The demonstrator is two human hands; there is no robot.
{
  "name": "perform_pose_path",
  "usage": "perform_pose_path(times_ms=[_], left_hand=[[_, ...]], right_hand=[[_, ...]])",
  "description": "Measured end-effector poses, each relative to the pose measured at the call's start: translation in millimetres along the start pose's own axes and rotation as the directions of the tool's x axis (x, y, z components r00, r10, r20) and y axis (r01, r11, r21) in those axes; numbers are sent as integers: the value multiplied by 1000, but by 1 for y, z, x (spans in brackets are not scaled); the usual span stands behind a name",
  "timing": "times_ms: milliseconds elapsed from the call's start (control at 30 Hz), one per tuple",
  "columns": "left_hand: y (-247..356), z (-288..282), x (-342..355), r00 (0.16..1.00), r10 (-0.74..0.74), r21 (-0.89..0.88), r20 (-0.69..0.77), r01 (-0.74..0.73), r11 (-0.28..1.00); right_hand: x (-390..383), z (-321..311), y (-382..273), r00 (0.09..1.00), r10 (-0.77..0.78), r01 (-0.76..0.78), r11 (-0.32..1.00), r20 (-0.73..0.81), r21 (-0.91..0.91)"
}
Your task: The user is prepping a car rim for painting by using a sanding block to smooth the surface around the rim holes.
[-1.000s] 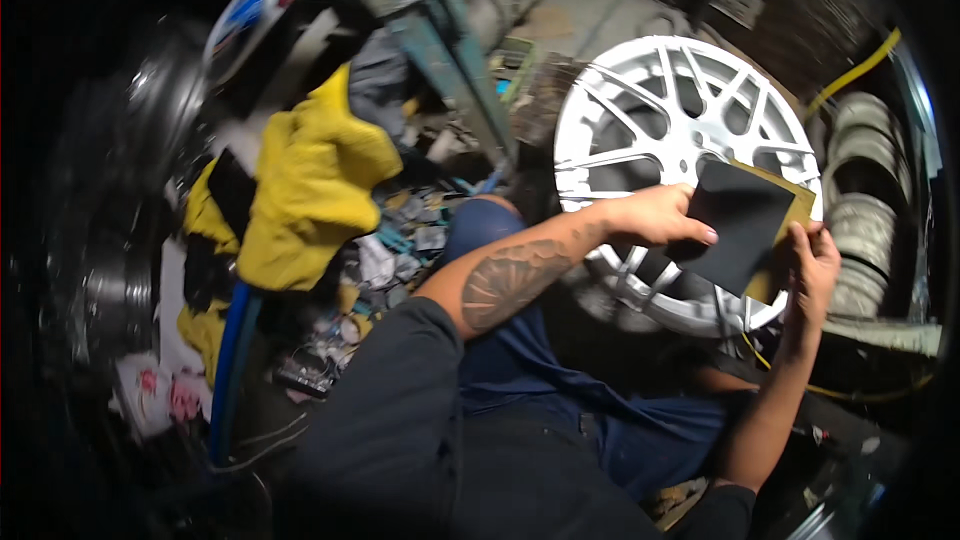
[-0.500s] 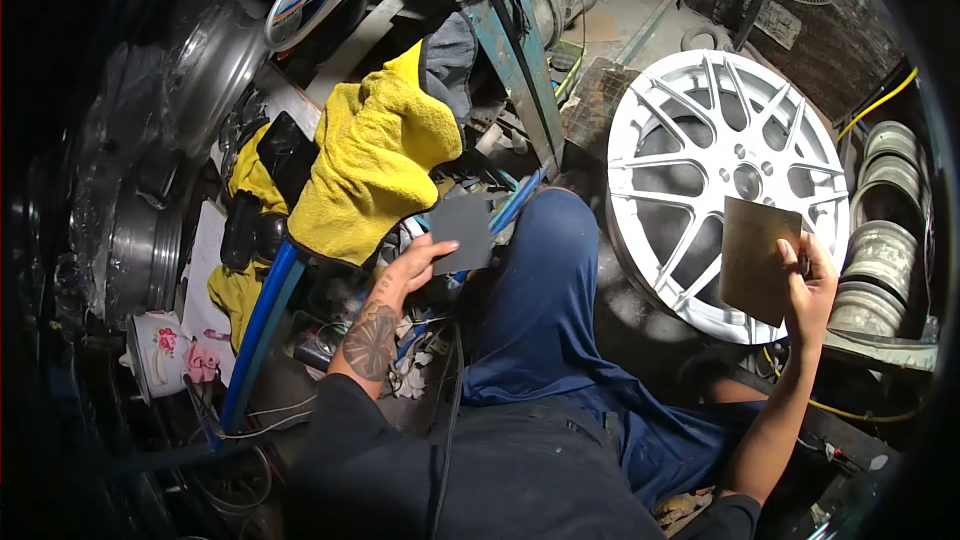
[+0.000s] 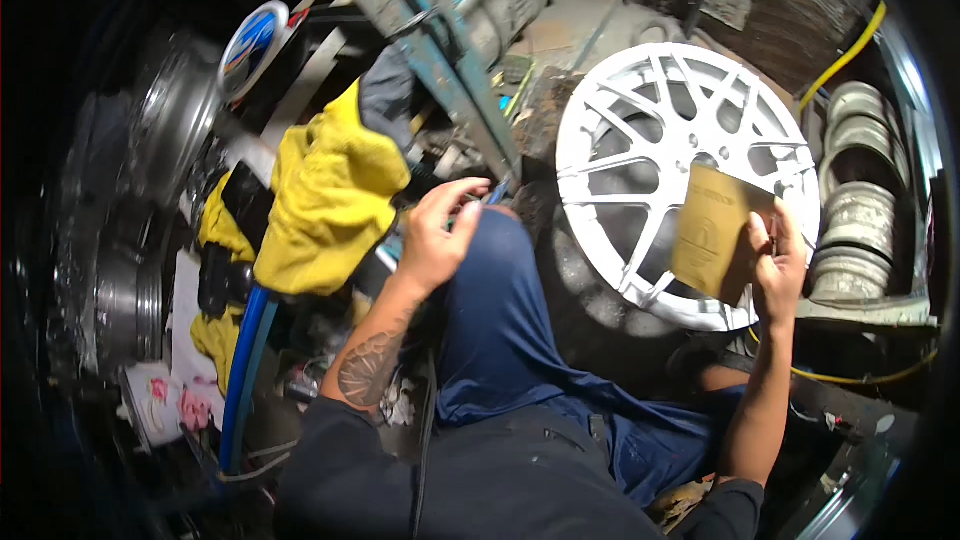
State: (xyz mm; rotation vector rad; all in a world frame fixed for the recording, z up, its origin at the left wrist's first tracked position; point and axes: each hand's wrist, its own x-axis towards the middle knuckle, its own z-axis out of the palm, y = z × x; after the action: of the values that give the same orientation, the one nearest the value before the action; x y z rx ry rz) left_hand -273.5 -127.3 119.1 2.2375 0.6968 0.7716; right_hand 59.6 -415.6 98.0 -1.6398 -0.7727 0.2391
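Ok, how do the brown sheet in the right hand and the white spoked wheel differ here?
The brown sheet is thin and roughly rectangular; the white wheel is round, with branching spokes. The sheet has an unbroken surface, while the wheel has open gaps between its spokes. The sheet is gripped in the right hand; the wheel is held by neither hand. Both are on the person's right side.
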Motion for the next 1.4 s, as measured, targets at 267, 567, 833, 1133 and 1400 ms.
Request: perform_pose_path(times_ms=[267, 567, 833, 1133, 1400], left_hand=[[69, 155, 128, 669, 242, -471, 703, 183, 863], [81, 187, 109, 666, -170, -541, 727, 707, 456], [79, 191, 103, 724, -47, -725, 688, 689, 1], [77, 189, 97, 808, -155, -701, 569, 574, 422], [77, 188, 90, 774, 1, -660, 633, 538, 525]], right_hand=[[8, 32, -47, 945, 45, 54, 956, -325, 290], [5, 1, -43, 762, -643, 567, 613, 69, -550], [3, 30, -30, 868, -409, 478, 533, 282, -698], [-2, 33, -36, 844, -280, 536, 496, 458, -683], [14, 23, -29, 992, -126, 125, 914, 25, -387]])
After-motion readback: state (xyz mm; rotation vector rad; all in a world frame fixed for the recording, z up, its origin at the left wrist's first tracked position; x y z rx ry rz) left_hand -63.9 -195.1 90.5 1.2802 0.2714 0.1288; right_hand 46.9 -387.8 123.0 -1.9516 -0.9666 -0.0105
